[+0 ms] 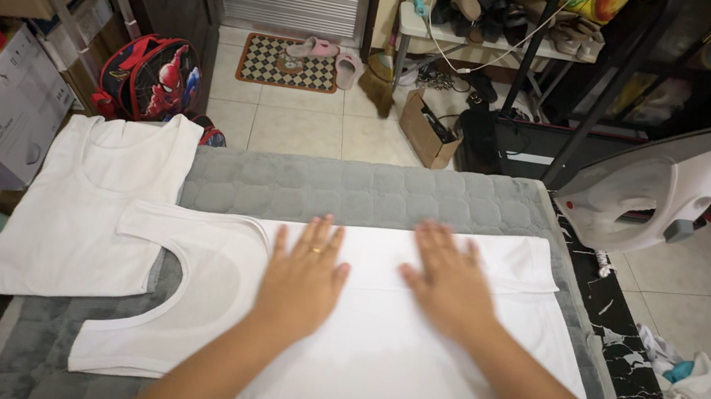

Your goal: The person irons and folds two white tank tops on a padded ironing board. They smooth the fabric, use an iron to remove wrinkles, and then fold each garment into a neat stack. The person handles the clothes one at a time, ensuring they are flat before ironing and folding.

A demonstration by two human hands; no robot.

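1. The white undershirt [403, 373] lies flat on the grey quilted pad [357, 192] covering the table [636, 376]; its armhole end points toward the folded white garment [95, 212], which it touches or slightly overlaps.
2. Risk, as I judge it: palms sliding on thin fabric could drag it sideways and bunch a crease into the undershirt rather than flatten it.
3. The steam iron [654, 189] stands upright just past the undershirt's far right corner; a wide sweep of the right arm could knock it over.
4. Left hand [303, 278]: fingers slightly spread, flat on the undershirt, gripping nothing.
5. Right hand [450, 282]: blurred, fingers extended and close together, palm down on the undershirt.
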